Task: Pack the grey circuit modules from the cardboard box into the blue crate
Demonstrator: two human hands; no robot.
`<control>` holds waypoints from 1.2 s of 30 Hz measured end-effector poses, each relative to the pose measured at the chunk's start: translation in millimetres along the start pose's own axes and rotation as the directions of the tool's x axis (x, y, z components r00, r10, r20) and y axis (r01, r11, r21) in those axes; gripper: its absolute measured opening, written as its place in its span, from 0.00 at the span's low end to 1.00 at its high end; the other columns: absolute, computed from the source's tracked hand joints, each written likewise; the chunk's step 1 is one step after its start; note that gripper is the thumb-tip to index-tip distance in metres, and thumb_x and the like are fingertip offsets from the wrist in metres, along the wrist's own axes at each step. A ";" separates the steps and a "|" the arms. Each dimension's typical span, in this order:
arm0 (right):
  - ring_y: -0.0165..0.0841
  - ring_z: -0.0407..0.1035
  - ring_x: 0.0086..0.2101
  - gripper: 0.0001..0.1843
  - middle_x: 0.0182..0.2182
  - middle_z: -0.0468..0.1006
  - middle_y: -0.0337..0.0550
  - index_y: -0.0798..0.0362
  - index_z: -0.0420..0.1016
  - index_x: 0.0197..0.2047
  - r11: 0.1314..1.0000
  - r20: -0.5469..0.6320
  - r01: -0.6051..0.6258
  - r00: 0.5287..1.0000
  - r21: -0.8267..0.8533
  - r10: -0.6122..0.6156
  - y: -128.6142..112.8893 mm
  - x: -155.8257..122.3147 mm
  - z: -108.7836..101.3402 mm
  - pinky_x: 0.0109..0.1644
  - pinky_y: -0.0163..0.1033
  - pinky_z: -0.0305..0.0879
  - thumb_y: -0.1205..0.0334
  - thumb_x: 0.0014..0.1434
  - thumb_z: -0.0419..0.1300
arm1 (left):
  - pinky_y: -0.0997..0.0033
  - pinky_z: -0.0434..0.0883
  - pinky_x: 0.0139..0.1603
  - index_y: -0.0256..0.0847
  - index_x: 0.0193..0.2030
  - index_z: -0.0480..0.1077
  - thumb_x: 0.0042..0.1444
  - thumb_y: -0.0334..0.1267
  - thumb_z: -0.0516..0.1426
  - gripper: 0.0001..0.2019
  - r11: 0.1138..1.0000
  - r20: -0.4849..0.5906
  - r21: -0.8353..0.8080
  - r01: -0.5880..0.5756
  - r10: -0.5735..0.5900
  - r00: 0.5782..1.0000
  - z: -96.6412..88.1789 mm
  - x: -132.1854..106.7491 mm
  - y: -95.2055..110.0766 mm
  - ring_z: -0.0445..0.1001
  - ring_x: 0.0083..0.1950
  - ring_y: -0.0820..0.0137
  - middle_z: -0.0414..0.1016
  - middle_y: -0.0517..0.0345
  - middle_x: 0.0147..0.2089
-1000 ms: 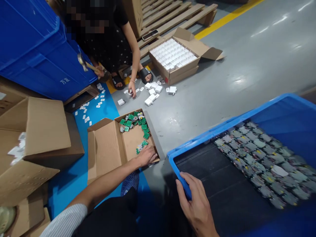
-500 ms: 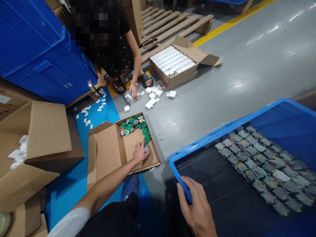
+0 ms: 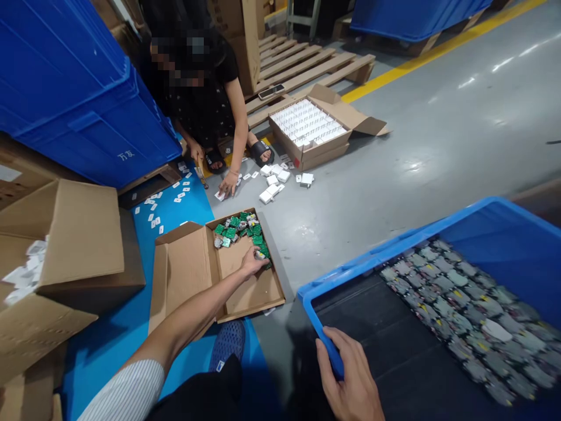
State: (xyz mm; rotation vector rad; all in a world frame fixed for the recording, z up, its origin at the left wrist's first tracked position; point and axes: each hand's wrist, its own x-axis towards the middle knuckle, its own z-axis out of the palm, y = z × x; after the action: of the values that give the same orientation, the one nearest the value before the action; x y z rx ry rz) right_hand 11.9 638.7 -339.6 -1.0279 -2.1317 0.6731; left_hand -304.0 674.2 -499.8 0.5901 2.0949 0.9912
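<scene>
My left hand point(image 3: 251, 263) is inside the open flat cardboard box point(image 3: 239, 307), fingers closed on a small circuit board point(image 3: 262, 255) with a grey and yellow part on top. Beside it, along the far and right sides of the box, lies a pile of green circuit boards point(image 3: 231, 232). My right hand point(image 3: 348, 368) grips the near left corner rim of a large blue bin point(image 3: 350, 275). Inside the bin, rows of grey boards point(image 3: 460, 298) rest on a black base.
Across from me a crouching person point(image 3: 201, 88) holds a hammer point(image 3: 200, 172) and touches a white piece on the floor. White adapters point(image 3: 272, 190) lie near a carton of white units point(image 3: 307, 146). A carton point(image 3: 83, 234) stands left, below stacked blue crates point(image 3: 87, 134).
My left hand has moved slightly up the box, towards the pile of boards. My right hand stays on the rim. The other person's hammer has been lowered and their other hand has shifted nearer.
</scene>
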 end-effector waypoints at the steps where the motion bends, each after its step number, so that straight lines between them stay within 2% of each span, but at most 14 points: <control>1: 0.41 0.74 0.43 0.15 0.43 0.77 0.51 0.52 0.69 0.58 1.000 -0.001 0.001 1.000 -0.004 -0.001 0.5 -0.3 0.3 0.44 0.46 0.74 0.60 0.69 0.56 | 0.68 0.70 0.47 0.42 0.50 0.69 0.38 0.37 0.74 0.31 1.000 0.003 0.005 0.003 -0.003 1.000 -0.3 -0.7 -0.5 0.75 0.41 0.67 0.75 0.60 0.41; 6: 0.41 0.74 0.43 0.15 0.43 0.78 0.51 0.52 0.69 0.58 1.000 -0.007 0.009 1.000 -0.015 -0.009 1.7 -0.6 1.8 0.45 0.46 0.74 0.60 0.70 0.56 | 0.69 0.70 0.46 0.42 0.45 0.68 0.37 0.32 0.72 0.27 1.000 -0.008 0.021 0.010 -0.010 1.000 -1.7 -4.3 -0.7 0.74 0.41 0.68 0.74 0.61 0.40; 13: 0.41 0.74 0.43 0.15 0.43 0.78 0.51 0.52 0.70 0.57 1.000 -0.001 -0.009 1.000 -0.011 0.009 0.2 -1.1 0.3 0.45 0.46 0.74 0.58 0.70 0.56 | 0.66 0.71 0.48 0.43 0.48 0.69 0.35 0.29 0.72 0.30 0.998 0.007 -0.024 0.065 -0.065 0.998 1.6 -13.4 10.3 0.75 0.43 0.66 0.76 0.60 0.40; 20: 0.43 0.76 0.42 0.15 0.44 0.80 0.50 0.49 0.75 0.54 0.978 0.034 -0.144 0.990 0.152 0.140 2.9 -1.5 -5.2 0.45 0.47 0.77 0.54 0.67 0.59 | 0.73 0.69 0.31 0.40 0.42 0.70 0.39 0.31 0.68 0.21 0.962 0.126 -0.212 0.169 -0.145 0.981 4.2 -45.6 30.8 0.73 0.32 0.70 0.74 0.62 0.32; 22: 0.42 0.77 0.42 0.14 0.44 0.81 0.48 0.47 0.78 0.51 0.933 0.067 -0.267 0.964 0.241 0.259 7.3 -1.8 -10.2 0.46 0.45 0.78 0.52 0.66 0.61 | 0.74 0.68 0.27 0.40 0.43 0.69 0.42 0.36 0.68 0.20 0.938 0.171 -0.282 0.201 -0.157 0.973 -3.1 -60.0 36.9 0.73 0.31 0.70 0.74 0.60 0.33; 24: 0.42 0.78 0.43 0.15 0.44 0.83 0.46 0.47 0.79 0.49 0.843 0.129 -0.428 0.903 0.326 0.409 12.1 0.0 -17.0 0.46 0.42 0.79 0.50 0.64 0.63 | 0.73 0.70 0.28 0.41 0.44 0.68 0.45 0.42 0.68 0.20 0.913 0.195 -0.347 0.213 -0.152 0.969 -13.9 -74.6 48.5 0.75 0.33 0.69 0.74 0.58 0.36; 26: 0.42 0.79 0.43 0.17 0.45 0.83 0.46 0.47 0.80 0.49 0.708 0.219 -0.571 0.818 0.415 0.531 15.1 5.9 -23.6 0.44 0.41 0.80 0.48 0.61 0.65 | 0.73 0.72 0.30 0.42 0.45 0.68 0.46 0.46 0.69 0.23 0.893 0.217 -0.409 0.189 -0.106 0.970 -24.9 -90.0 70.3 0.76 0.35 0.69 0.75 0.58 0.39; 28: 0.44 0.79 0.44 0.20 0.48 0.83 0.49 0.48 0.80 0.51 0.549 0.305 -0.646 0.749 0.530 0.588 15.0 16.6 -27.8 0.45 0.44 0.81 0.46 0.61 0.65 | 0.73 0.72 0.34 0.42 0.48 0.69 0.44 0.47 0.72 0.27 0.880 0.269 -0.462 0.108 0.023 0.963 -31.4 -107.4 103.9 0.75 0.36 0.70 0.75 0.59 0.39; 30: 0.48 0.78 0.47 0.24 0.52 0.81 0.53 0.48 0.78 0.55 0.388 0.346 -0.636 0.726 0.667 0.594 12.3 29.8 -29.4 0.48 0.51 0.80 0.42 0.63 0.62 | 0.73 0.73 0.38 0.41 0.49 0.71 0.42 0.45 0.73 0.28 0.878 0.371 -0.477 -0.033 0.235 0.899 -29.4 -126.6 144.4 0.74 0.38 0.70 0.75 0.59 0.39; 31: 0.49 0.77 0.50 0.27 0.55 0.79 0.55 0.48 0.76 0.57 0.316 0.355 -0.609 0.728 0.727 0.587 10.9 36.1 -29.9 0.48 0.54 0.80 0.39 0.64 0.58 | 0.72 0.73 0.40 0.40 0.49 0.72 0.44 0.44 0.73 0.27 0.883 0.439 -0.454 -0.123 0.341 0.831 -24.5 -136.2 164.2 0.74 0.39 0.69 0.76 0.58 0.39; 32: 0.50 0.76 0.52 0.30 0.57 0.77 0.55 0.47 0.74 0.60 0.252 0.359 -0.580 0.731 0.774 0.580 10.2 41.2 -30.4 0.48 0.57 0.79 0.37 0.65 0.54 | 0.69 0.73 0.44 0.40 0.48 0.74 0.46 0.43 0.72 0.24 0.879 0.513 -0.417 -0.230 0.437 0.739 -17.1 -145.1 181.9 0.75 0.40 0.68 0.77 0.56 0.40; 33: 0.50 0.74 0.54 0.33 0.58 0.76 0.56 0.46 0.72 0.63 0.197 0.370 -0.563 0.730 0.803 0.575 10.7 44.8 -31.3 0.48 0.58 0.79 0.34 0.66 0.49 | 0.66 0.73 0.50 0.40 0.48 0.75 0.49 0.41 0.71 0.20 0.853 0.585 -0.375 -0.362 0.521 0.622 -7.6 -152.8 196.3 0.75 0.43 0.66 0.78 0.55 0.42; 35: 0.49 0.73 0.56 0.36 0.61 0.74 0.54 0.44 0.68 0.66 0.131 0.403 -0.571 0.705 0.810 0.584 16.9 46.1 -33.5 0.49 0.58 0.78 0.32 0.67 0.45 | 0.61 0.68 0.61 0.42 0.51 0.76 0.53 0.38 0.67 0.17 0.731 0.698 -0.313 -0.606 0.610 0.375 16.0 -163.5 212.7 0.75 0.52 0.62 0.78 0.51 0.48; 36: 0.49 0.72 0.57 0.35 0.61 0.74 0.53 0.44 0.69 0.66 0.114 0.413 -0.590 0.678 0.800 0.607 23.0 43.9 -34.5 0.49 0.57 0.78 0.32 0.66 0.46 | 0.60 0.65 0.65 0.42 0.53 0.76 0.55 0.37 0.65 0.18 0.658 0.738 -0.293 -0.693 0.617 0.274 28.9 -166.3 214.5 0.73 0.56 0.60 0.76 0.49 0.52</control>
State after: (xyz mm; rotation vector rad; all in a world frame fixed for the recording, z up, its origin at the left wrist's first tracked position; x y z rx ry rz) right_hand 28.2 692.7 -318.1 -1.1487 -0.8035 1.9494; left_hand -157.9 706.3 -271.5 1.7151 1.0003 0.7827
